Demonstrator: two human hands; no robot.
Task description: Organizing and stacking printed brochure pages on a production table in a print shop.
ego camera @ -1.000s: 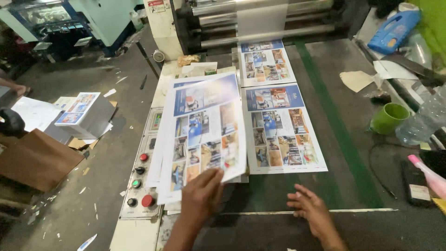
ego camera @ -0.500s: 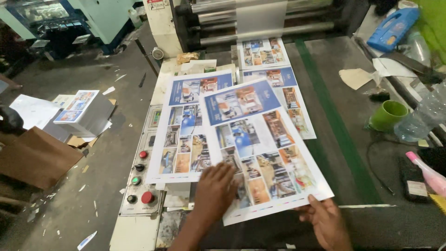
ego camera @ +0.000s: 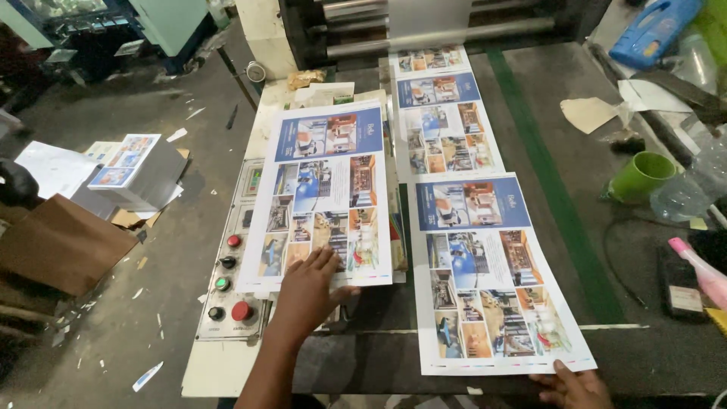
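Note:
My left hand (ego camera: 309, 291) lies flat on the bottom edge of the top printed sheet (ego camera: 322, 189) of a stack at the left of the machine bed, fingers spread. My right hand (ego camera: 575, 386) touches the near edge of a long printed sheet (ego camera: 488, 265) that lies flat on the dark belt, at its bottom right corner. Both sheets show blue headers and small coloured photos. Another printed sheet (ego camera: 443, 125) lies farther up the belt, toward the rollers (ego camera: 424, 30).
A control panel with red, green and black buttons (ego camera: 231, 284) sits left of the stack. A green cup (ego camera: 640, 176), clear bottle (ego camera: 693, 185), pink-capped bottle (ego camera: 700, 269) and blue container (ego camera: 651, 30) stand at right. Printed stacks (ego camera: 132, 170) and cardboard (ego camera: 60, 242) lie on the floor, left.
The sheet I was lifting over the stack has moved right and been laid flat on the belt. My left hand has settled on the stack, my right at the sheet's near corner.

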